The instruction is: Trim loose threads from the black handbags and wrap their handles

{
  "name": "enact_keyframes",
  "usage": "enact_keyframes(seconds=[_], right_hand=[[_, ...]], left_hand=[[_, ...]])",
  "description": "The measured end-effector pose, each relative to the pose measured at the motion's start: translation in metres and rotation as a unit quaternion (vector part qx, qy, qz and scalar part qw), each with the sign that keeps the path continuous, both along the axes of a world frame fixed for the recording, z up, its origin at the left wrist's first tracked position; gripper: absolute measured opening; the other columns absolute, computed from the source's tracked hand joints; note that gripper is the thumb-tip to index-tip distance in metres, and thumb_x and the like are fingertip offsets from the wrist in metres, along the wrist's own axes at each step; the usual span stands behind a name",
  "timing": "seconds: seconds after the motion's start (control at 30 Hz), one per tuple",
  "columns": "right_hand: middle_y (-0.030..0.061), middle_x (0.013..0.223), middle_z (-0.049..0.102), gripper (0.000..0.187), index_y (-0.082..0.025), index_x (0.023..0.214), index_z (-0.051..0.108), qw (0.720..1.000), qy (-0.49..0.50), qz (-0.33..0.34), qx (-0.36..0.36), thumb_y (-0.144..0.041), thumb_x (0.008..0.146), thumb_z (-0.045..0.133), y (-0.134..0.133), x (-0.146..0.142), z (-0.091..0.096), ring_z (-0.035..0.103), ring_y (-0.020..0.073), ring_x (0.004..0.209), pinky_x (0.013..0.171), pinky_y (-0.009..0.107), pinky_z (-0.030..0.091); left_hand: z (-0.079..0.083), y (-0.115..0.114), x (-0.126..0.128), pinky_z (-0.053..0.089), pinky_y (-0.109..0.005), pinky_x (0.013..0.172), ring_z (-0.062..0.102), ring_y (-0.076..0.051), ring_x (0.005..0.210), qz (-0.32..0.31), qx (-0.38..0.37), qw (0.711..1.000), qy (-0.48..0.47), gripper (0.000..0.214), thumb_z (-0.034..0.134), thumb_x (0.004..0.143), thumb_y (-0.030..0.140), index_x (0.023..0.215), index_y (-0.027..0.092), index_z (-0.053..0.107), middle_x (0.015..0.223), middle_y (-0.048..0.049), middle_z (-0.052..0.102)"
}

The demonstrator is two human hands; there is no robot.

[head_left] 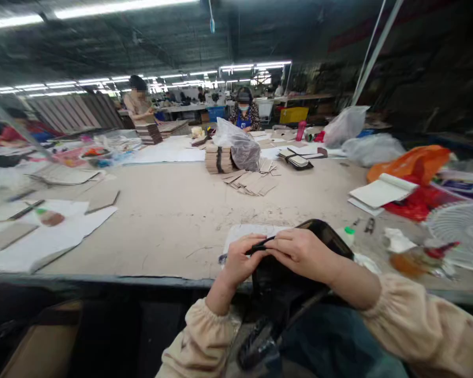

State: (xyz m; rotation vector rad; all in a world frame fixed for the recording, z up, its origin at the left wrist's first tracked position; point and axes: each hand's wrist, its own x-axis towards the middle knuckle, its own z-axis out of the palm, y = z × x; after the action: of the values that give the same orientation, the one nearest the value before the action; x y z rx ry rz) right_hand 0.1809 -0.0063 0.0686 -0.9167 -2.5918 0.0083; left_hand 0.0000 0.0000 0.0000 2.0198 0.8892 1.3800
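Observation:
Both my hands meet at the near edge of the worktable [173,226] over a black leather piece [323,236] that hangs down toward my lap. My left hand [242,260] is closed, pinching the piece's thin dark strap or edge. My right hand [301,252] is closed on the same black piece from the right, fingers curled over its top. A white sheet of paper [244,233] lies on the table just beyond my hands. Cream sleeves cover both forearms.
Cardboard stacks [219,159] and a plastic bag [240,147] sit mid-table. White sheets and boards [43,231] lie at left. A notepad [380,191], an orange bag [412,163], a small bottle [349,234] and a white fan guard [461,228] are at right. Two people work at the far side.

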Motion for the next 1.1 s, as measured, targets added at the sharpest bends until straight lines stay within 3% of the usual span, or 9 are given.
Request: enact_keyframes(seconds=[0.33,0.8,1.1], right_hand=[[0.0034,0.076,0.063,0.018,-0.018,0.084,0.065,0.999,0.008,-0.04,-0.01,-0.021,0.086,0.047,0.0017,-0.0026,-0.0014,0.057,0.0132,0.072,0.067,0.023,0.041],[0.0022,0.075,0.064,0.02,-0.019,0.078,0.065,0.988,-0.004,-0.142,-0.056,-0.024,0.084,0.046,-0.0032,-0.0055,-0.0004,0.057,0.0134,0.071,0.067,0.024,0.038],[0.0028,0.076,0.065,0.021,-0.019,0.078,0.064,0.986,-0.017,-0.155,-0.055,-0.024,0.084,0.044,-0.0044,-0.0057,0.0006,0.058,0.014,0.07,0.065,0.024,0.038]], left_hand=[[-0.001,0.0022,-0.0011,0.041,-0.039,0.101,0.061,-0.018,0.099,-0.019,-0.018,1.0,0.014,0.021,0.06,0.079,0.021,0.1,0.022,0.066,0.104,-0.0047,0.068],[-0.0031,-0.0004,0.0065,0.042,-0.039,0.101,0.061,-0.017,0.099,0.001,-0.031,1.0,-0.001,0.021,0.055,0.082,0.017,0.099,0.022,0.067,0.103,-0.004,0.068],[0.0033,-0.0027,0.0079,0.042,-0.04,0.1,0.064,-0.017,0.093,0.015,-0.051,0.999,-0.009,0.017,0.059,0.079,0.019,0.093,0.021,0.068,0.098,-0.0036,0.07]])
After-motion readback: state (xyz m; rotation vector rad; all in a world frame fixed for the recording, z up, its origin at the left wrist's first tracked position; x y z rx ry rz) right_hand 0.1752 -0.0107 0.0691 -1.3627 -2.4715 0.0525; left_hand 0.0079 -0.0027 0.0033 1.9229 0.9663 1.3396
